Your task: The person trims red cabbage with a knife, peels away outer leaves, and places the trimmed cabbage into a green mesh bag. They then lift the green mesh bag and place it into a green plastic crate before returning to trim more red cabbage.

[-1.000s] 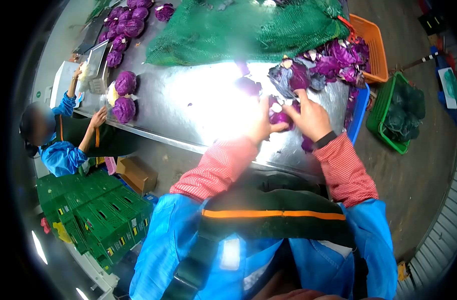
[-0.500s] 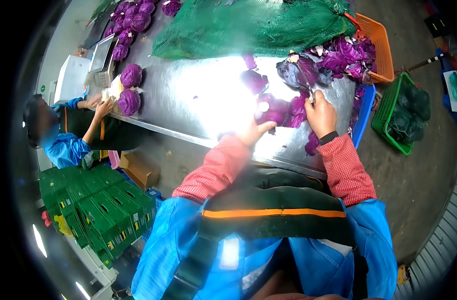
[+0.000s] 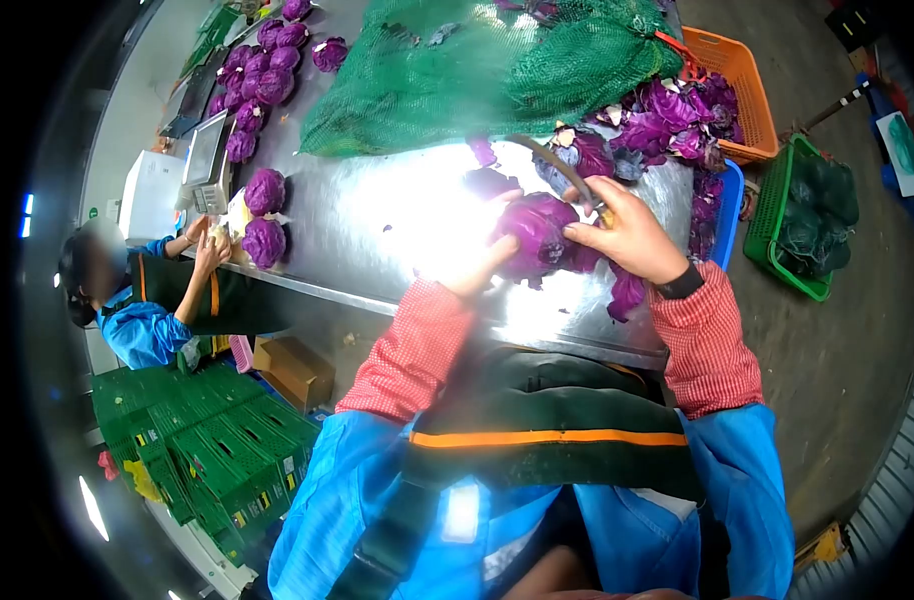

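Note:
A purple cabbage point(image 3: 533, 238) is held just above the steel table, in front of me. My left hand point(image 3: 485, 262) grips it from the left side, fingers partly washed out by glare. My right hand point(image 3: 632, 238) is closed on a knife point(image 3: 557, 160), whose dark, narrow blade points up and to the left, away from the cabbage. The right thumb and fingertips reach the cabbage's right side. Loose purple leaves point(image 3: 627, 292) lie beside and below the right hand.
A green mesh sack point(image 3: 477, 85) lies across the far side of the steel table point(image 3: 347, 215). Trimmed leaves point(image 3: 677, 120) heap near an orange basket point(image 3: 742, 95) and blue crate point(image 3: 727, 225). A green basket point(image 3: 789, 240) stands on the floor. Left, a co-worker point(image 3: 147, 310) handles cabbages point(image 3: 265, 242) beside a scale point(image 3: 209, 160).
My right hand has turned, swinging the knife blade into sight, pointing up-left. The cabbage is now tilted up between both hands. The whole view has shifted slightly.

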The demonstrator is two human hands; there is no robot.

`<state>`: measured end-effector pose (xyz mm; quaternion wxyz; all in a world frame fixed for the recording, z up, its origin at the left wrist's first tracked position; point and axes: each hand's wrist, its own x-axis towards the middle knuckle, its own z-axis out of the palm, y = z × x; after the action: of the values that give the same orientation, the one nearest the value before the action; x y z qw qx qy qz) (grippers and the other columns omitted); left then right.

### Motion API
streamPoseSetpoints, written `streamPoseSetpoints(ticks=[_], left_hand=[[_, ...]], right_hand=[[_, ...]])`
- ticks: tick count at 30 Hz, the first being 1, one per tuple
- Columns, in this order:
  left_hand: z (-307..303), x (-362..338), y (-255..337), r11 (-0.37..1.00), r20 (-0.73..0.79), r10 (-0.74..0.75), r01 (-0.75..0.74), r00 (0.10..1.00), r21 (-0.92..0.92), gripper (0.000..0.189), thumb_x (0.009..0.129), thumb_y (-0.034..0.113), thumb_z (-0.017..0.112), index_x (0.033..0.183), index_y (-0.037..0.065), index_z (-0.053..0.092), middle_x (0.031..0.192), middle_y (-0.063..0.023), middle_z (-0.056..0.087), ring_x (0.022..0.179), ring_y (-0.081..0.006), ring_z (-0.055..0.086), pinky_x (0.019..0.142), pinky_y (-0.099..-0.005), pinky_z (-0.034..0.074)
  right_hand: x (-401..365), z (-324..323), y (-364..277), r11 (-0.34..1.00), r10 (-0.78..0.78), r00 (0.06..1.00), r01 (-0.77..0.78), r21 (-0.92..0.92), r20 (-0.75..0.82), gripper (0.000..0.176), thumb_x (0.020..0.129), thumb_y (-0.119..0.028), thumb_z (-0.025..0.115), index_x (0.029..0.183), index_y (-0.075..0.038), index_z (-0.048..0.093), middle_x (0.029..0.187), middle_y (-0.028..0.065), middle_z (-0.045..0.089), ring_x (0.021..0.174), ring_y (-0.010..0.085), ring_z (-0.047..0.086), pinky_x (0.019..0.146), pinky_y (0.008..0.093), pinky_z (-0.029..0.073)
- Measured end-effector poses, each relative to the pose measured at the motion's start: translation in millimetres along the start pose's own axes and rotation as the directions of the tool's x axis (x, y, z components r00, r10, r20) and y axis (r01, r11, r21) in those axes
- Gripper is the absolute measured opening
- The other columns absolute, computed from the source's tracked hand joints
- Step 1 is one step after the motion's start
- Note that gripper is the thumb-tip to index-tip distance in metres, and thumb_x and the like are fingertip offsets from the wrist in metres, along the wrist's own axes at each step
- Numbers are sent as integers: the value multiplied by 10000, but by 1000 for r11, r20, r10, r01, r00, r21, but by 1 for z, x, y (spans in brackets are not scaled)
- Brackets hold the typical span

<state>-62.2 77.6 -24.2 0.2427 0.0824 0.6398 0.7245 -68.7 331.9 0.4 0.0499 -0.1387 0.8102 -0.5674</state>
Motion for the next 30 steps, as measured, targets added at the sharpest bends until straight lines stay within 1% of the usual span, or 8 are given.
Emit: streamPoseSetpoints(ticks=[5, 6, 11, 13, 14, 19, 24, 30], left_hand=[[2, -3, 5, 999, 40, -6, 9, 999, -53, 818, 848, 480, 692, 1454, 80, 316, 1355, -122, 470, 1221, -234, 506, 1008, -392, 445], [4, -5, 4, 994, 17, -33, 35, 999, -108, 809, 860, 504, 663, 1457, 83, 313, 1361, -125, 469, 1228, -238, 504, 1011, -403, 445], [25, -8, 19, 899, -167, -287, 205, 943, -387, 830, 888, 655, 488, 1465, 88, 302, 1406, -149, 441, 1260, -295, 489, 1015, -477, 448], [36, -9, 37, 867, -218, -359, 238, 908, -437, 885, 877, 733, 405, 1466, 81, 297, 1429, -165, 420, 1275, -335, 475, 1029, -513, 435], [33, -9, 35, 835, -210, -365, 219, 907, -506, 891, 877, 737, 399, 1465, 76, 296, 1432, -168, 417, 1279, -341, 470, 1040, -519, 422], [23, -8, 32, 755, 104, -275, 282, 956, -592, 918, 865, 763, 368, 1469, 75, 290, 1426, -177, 425, 1283, -344, 468, 1050, -537, 408], [41, -7, 72, 947, 19, -246, 245, 969, -210, 849, 892, 706, 406, 1459, 80, 322, 1416, -175, 441, 1270, -335, 486, 1018, -534, 441], [28, -9, 39, 859, -6, -260, 229, 966, -459, 759, 912, 632, 465, 1428, 83, 376, 1367, -171, 493, 1245, -332, 509, 1002, -530, 454]], right_hand=[[5, -2, -14, 947, 76, 975, -136, 291, 207, 441, 801, -170, 746, 1140, 44, 564, 1018, 109, 596, 936, 168, 576, 827, 309, 462], [4, -2, -8, 976, -26, 977, -21, 215, 213, 362, 823, -127, 727, 1104, 40, 571, 920, 49, 561, 873, 129, 548, 792, 287, 458], [-18, -29, -20, 819, 324, 891, -433, 376, 319, 244, 828, -75, 724, 991, -45, 545, 716, -25, 539, 531, 56, 503, 470, 206, 393], [-15, -16, 12, 915, 329, 943, -332, 232, 50, 321, 826, -118, 707, 1095, -4, 574, 817, 11, 628, 747, 125, 621, 689, 270, 507], [-16, -14, 22, 959, 266, 962, -271, -88, -62, 457, 796, -189, 732, 1179, -24, 545, 953, 97, 662, 821, 205, 648, 735, 317, 515], [-10, 4, -52, 996, 51, 997, -55, -66, -51, 727, 720, -312, 803, 1333, -106, 470, 1244, 173, 585, 1074, 311, 618, 869, 374, 504], [-11, 27, -47, 989, -103, 986, 86, -123, -135, 749, 731, -358, 809, 1350, -109, 470, 1215, 159, 593, 1061, 318, 623, 868, 385, 509], [-14, 24, -61, 980, -88, 992, 70, -187, -90, 525, 765, -281, 762, 1223, -115, 564, 1047, 104, 607, 816, 286, 645, 687, 381, 524]])
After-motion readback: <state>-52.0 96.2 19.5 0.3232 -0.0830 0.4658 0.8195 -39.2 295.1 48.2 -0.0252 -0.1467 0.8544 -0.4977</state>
